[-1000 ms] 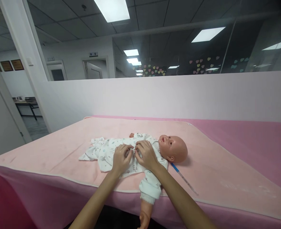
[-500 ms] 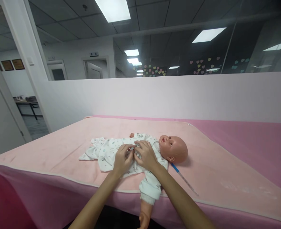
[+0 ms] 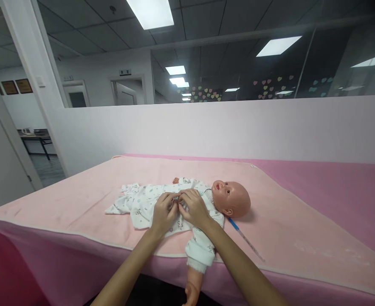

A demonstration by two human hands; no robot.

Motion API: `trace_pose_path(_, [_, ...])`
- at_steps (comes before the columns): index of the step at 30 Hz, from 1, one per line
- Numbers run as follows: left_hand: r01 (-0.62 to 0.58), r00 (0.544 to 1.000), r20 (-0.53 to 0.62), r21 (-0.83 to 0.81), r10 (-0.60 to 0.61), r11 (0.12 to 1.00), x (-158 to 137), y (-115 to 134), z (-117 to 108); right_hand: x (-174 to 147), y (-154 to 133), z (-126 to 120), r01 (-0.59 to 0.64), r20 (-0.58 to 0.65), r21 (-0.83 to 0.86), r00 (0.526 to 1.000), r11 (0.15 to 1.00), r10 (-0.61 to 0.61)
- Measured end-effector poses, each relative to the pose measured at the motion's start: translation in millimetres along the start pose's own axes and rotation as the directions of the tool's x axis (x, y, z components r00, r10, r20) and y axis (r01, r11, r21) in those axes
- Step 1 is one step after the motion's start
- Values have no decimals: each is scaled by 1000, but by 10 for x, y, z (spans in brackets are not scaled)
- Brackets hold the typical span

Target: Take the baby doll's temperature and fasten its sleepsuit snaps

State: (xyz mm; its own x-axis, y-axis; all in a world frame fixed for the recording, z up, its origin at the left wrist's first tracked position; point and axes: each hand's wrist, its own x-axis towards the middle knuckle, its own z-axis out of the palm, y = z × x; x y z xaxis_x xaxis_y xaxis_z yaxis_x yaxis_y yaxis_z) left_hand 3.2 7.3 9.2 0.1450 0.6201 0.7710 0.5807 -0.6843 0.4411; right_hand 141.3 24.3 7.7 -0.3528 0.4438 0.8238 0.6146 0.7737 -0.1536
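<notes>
A baby doll [image 3: 233, 199] lies on its back with its head to the right, dressed in a white printed baby outfit [image 3: 142, 210]. Over the doll's middle, my left hand [image 3: 164, 212] has its fingers curled and pinched on the front of the outfit. My right hand [image 3: 194, 208] pinches the cloth from the other side, its fingertips meeting those of the left. Whatever small part lies between the fingertips is mostly hidden. The doll's near arm [image 3: 194, 282] sticks out of a rolled sleeve and hangs over the table edge, between my forearms.
A thin stick with a blue end [image 3: 235, 225], perhaps a thermometer, lies beside the doll's head. Under everything is a peach-coloured pad [image 3: 289, 238] over a pink cover [image 3: 343, 195]. A white half-wall [image 3: 225, 131] with glass above stands behind.
The fingertips of both hands have shifted slightly and closed nearer together over the outfit's front. The doll and the stick stay in place.
</notes>
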Motion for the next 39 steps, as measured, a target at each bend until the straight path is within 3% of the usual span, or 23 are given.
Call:
trace_pose_path(7, [-4, 999, -42, 33, 6, 999, -7, 1, -1, -2, 10, -2, 5, 6, -27, 1000, 1000, -4])
trace_pose_path(13, [58, 998, 11, 212, -62, 976, -6, -32, 28, -17, 38, 38, 18, 23, -76, 1000, 997, -16])
trace_pose_path(16, [101, 990, -116, 237, -75, 966, 3, -57, -9, -18, 40, 36, 20, 11, -65, 1000, 998, -19])
trace_pose_path(19, [151, 941, -330, 212, -75, 966, 13, -79, -71, -14, 41, 28, 14, 0, -51, 1000, 999, -14])
trace_pose_path(21, [167, 917, -393, 212, -73, 963, 15, -80, -95, -11, 39, 23, 11, 3, -51, 1000, 999, -11])
trace_pose_path(23, [139, 932, -360, 230, -49, 963, 14, -60, -90, -9, 35, 19, 19, 14, -62, 1000, 998, -18])
trace_pose_path(26, [48, 985, -171, 249, -5, 967, 10, -1, -42, -10, 32, 19, 34, 30, -93, 999, 995, -31])
trace_pose_path(29, [12, 1000, -7, 253, -10, 967, 11, 47, 4, -14, 35, 27, 41, 35, -111, 999, 993, -37])
trace_pose_path(39, [47, 997, 41, 250, -59, 967, 5, 34, -27, -3, 2, 20, 59, 2, -116, 998, 991, -59])
